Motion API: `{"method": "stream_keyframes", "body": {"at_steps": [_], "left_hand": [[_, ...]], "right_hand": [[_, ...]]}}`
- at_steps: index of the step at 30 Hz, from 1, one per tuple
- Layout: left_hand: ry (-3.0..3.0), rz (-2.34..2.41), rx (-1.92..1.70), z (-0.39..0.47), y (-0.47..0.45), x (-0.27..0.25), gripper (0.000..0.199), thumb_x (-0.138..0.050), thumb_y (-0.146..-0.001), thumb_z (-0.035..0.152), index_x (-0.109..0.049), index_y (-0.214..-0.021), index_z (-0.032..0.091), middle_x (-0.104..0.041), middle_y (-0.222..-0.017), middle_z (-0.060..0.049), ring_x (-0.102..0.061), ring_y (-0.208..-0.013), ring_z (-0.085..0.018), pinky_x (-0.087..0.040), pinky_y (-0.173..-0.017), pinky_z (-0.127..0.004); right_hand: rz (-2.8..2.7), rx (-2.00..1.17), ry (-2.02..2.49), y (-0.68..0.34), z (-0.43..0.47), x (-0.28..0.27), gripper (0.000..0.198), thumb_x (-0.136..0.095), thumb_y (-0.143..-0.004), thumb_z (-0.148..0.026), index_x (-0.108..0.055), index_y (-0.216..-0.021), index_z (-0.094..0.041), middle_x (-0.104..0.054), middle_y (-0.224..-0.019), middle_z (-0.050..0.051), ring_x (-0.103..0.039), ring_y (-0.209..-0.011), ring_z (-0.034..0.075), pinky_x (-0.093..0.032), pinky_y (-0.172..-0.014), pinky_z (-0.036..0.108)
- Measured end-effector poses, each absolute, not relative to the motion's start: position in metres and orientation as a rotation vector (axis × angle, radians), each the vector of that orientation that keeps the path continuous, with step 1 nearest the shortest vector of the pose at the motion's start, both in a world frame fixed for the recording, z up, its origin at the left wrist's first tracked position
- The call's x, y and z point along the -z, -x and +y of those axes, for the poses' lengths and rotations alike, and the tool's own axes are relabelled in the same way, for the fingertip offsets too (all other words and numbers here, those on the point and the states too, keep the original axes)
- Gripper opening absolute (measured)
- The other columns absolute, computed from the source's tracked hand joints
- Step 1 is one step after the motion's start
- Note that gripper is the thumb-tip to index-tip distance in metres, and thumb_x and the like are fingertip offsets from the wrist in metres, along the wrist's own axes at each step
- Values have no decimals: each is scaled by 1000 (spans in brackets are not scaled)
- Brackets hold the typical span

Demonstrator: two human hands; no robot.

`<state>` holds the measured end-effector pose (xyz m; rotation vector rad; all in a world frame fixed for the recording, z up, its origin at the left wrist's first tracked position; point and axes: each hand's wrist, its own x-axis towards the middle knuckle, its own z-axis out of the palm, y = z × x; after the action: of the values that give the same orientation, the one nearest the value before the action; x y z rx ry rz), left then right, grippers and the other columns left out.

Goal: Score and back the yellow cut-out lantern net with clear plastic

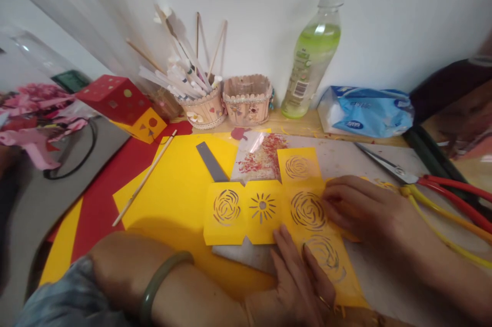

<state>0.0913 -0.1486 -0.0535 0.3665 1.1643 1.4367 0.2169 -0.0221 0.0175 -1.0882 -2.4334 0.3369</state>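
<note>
A yellow paper box template (262,234), shaped like a cross, lies flat with flower patterns cut through its panels. My left hand (294,281) rests on its lower part, fingers stretched out and pressing the paper; a green bangle (163,286) circles the wrist. At the right-hand side of the template, my right hand (355,209) has its fingers bent together in a pinch on the paper near the rose panel. The fingertips partly cover that panel. Under the template is a greyish board (338,152) with red stains.
Red-handled scissors (407,177) lie at right beside yellow-handled ones (434,214). At the back stand a green drink bottle (311,55), tissues (372,111) and two decorated baskets (248,104). A grey strip (211,163), a stick (146,178) and a pink glue gun (33,145) lie left.
</note>
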Motion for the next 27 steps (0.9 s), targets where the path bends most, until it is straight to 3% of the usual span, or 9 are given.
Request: {"method": "stream_keyframes", "body": {"at_steps": [2,5,7,10,14,18,22,27], "left_hand": [[-62,1016,-1530,-147,-93,49,29,-62,-68,-9,-69,-87,12,-53,-112,-6,-34,-126,-24,-53,-89,-33],[962,417,-1495,-141,-84,33,38,-40,-80,-12,-58,-107,8,-64,-103,-11,-57,-110,-18,-56,-77,-26],[1694,-156,-1083,-136,-70,20,33,-31,-90,1,-46,-119,7,-67,-99,-15,-67,-93,-21,-59,-65,-31],[2149,-742,-404,-129,-52,7,22,-37,-94,18,-48,-111,11,-70,-92,-14,-69,-87,-24,-59,-64,-33],[2192,-862,-160,-126,-45,4,15,-40,-94,20,-52,-99,13,-72,-86,-10,-70,-83,-22,-58,-64,-26],[2159,-800,-193,-124,-47,7,19,-35,-95,17,-54,-97,14,-73,-85,-8,-70,-80,-21,-59,-59,-27],[2185,-848,-61,-124,-44,9,15,-41,-92,16,-54,-97,13,-73,-83,-7,-70,-81,-20,-58,-61,-25],[2178,-868,42,-124,-42,13,14,-46,-91,20,-55,-96,11,-73,-80,-9,-71,-80,-24,-57,-63,-31]], "right_hand": [[-2365,-349,1201,-222,-19,-19,13,-47,-87,-27,-57,-81,-21,-64,-85,4,-62,-72,17,-49,-62,29],[-2218,-521,1374,-224,-17,-18,16,-49,-84,-32,-58,-77,-21,-65,-80,4,-61,-65,17,-47,-55,28],[-2077,-757,1422,-222,-17,-17,20,-53,-82,-38,-60,-76,-20,-68,-81,5,-62,-66,17,-49,-54,27],[-1872,-1148,1399,-218,-17,-18,31,-57,-79,-48,-59,-74,-18,-69,-77,6,-64,-66,16,-52,-59,26],[-1758,-1395,1346,-214,-17,-19,32,-64,-74,-48,-58,-71,-16,-68,-69,6,-65,-64,15,-53,-60,25],[-1712,-1288,1353,-216,-14,-23,21,-58,-81,-36,-58,-70,-18,-69,-71,5,-66,-68,14,-54,-66,25],[-1596,-960,1439,-232,-8,-34,21,-48,-88,-33,-56,-72,-22,-71,-78,6,-67,-74,21,-57,-68,33],[-1363,-661,1343,-263,-6,-59,15,-47,-89,-33,-62,-91,-29,-69,-101,8,-64,-97,28,-55,-80,42]]}}
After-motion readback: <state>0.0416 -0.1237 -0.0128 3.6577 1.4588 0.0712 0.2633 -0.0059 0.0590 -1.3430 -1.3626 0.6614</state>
